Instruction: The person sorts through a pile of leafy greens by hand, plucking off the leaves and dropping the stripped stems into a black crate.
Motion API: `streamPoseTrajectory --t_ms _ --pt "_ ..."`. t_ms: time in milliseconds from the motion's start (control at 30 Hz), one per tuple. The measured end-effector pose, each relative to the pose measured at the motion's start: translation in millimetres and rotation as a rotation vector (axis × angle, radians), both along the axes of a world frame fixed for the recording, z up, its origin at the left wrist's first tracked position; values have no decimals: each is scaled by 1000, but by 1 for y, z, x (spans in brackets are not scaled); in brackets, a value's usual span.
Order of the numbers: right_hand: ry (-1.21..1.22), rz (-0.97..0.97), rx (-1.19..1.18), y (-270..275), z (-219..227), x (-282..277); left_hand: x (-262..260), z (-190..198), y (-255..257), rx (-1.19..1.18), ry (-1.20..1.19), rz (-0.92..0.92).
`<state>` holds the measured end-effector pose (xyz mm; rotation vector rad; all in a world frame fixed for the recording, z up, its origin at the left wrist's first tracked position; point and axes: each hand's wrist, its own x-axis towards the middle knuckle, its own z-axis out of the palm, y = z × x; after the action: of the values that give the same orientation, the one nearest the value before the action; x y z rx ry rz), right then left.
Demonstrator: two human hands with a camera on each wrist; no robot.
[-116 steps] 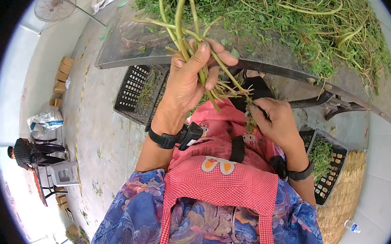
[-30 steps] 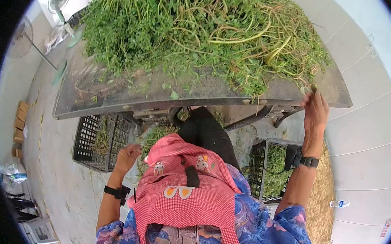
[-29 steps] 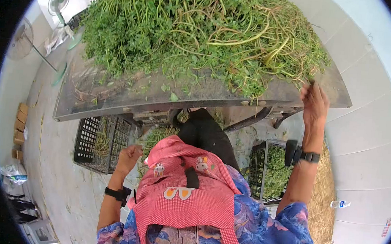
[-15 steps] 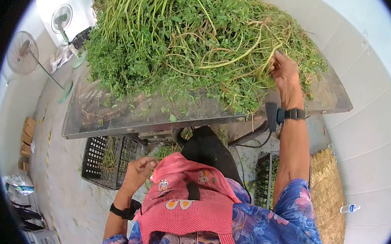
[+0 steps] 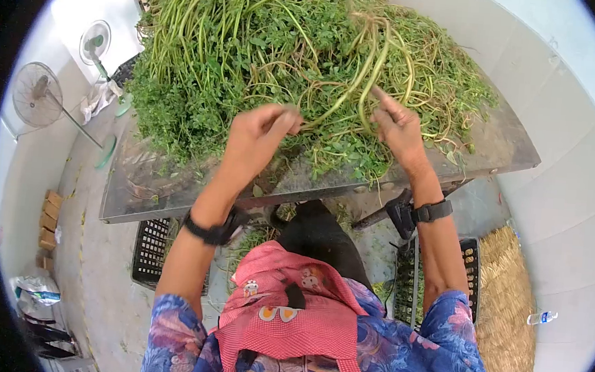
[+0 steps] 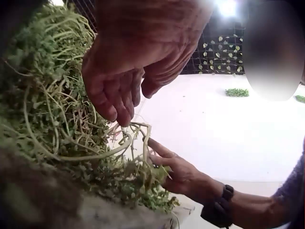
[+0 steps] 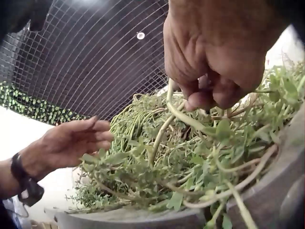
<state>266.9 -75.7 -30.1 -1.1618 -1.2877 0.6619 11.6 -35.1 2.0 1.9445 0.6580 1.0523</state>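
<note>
A large heap of green leafy stems lies on the dark table. At its front right, my right hand grips a thick pale stem, its root end raised and blurred above the heap. In the right wrist view the curled fingers of the right hand are close round that stem. My left hand is over the heap's front edge, fingers loosely bent. The left wrist view shows the left hand holding nothing, just above bent stems.
Black crates stand on the floor below the table, one of them at the right. Straw matting and a bottle are at the right. Fans stand at the left, with small cardboard boxes below.
My left hand has risen from beside the apron to the heap's front. The right hand has moved left and slightly down from half a second ago, and the thick stem now stands up from the heap.
</note>
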Motion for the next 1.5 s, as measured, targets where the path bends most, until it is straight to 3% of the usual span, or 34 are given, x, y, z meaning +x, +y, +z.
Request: streamPoseTrajectory --t_ms 100,167,200,267,467,533,600,667,733,800,867,967,1133,1233,1300,1333,1367,1400,1433,1467,1500 --pt "-165 9 16 -5 -2 -8 41 16 36 -3 10 -7" --pt "-354 17 118 0 -11 -6 67 28 48 -137 -43 -137" --pt "-354 18 120 1 -12 -6 80 34 51 -135 -43 -136" --pt "-585 -24 133 -1 -13 -6 101 46 58 -264 1 -96" --pt "-832 -93 180 -9 0 -17 124 56 69 -262 -27 -89" --pt "-927 -107 168 -10 4 -21 128 59 66 -298 -53 38" --pt "-1030 -136 141 -13 9 -27 125 57 69 -338 -108 19" --pt "-933 -69 118 -23 19 -29 119 53 79 -307 -307 -54" --pt "-830 -6 97 -32 39 -26 106 63 81 -335 -340 -43" --pt "-601 -49 300 -40 66 -10 94 69 86 -310 -457 -236" --pt "-372 -134 265 -46 97 -2 82 74 87 -336 -483 -280" --pt "-183 -143 243 -33 106 19 75 81 93 -234 -519 -402" --pt "-152 -138 204 -19 106 20 73 82 78 -207 -490 -432" --pt "-152 -173 225 -5 119 8 90 76 65 22 -315 -327" --pt "-380 -209 369 17 129 6 109 68 61 71 -267 -331" --pt "-382 -210 366 13 138 -3 117 68 54 125 -219 -331" --pt "-474 -157 257 9 150 -10 122 67 48 262 -122 -241" --pt "-564 -101 146 4 164 -20 123 70 42 260 -122 -240" --pt "-542 -61 -3 1 175 -27 121 75 36 236 33 -218" --pt "-543 -55 -4 6 171 -23 121 77 33 211 189 -192" --pt "-565 -101 24 18 162 -10 124 67 38 205 -24 -321"
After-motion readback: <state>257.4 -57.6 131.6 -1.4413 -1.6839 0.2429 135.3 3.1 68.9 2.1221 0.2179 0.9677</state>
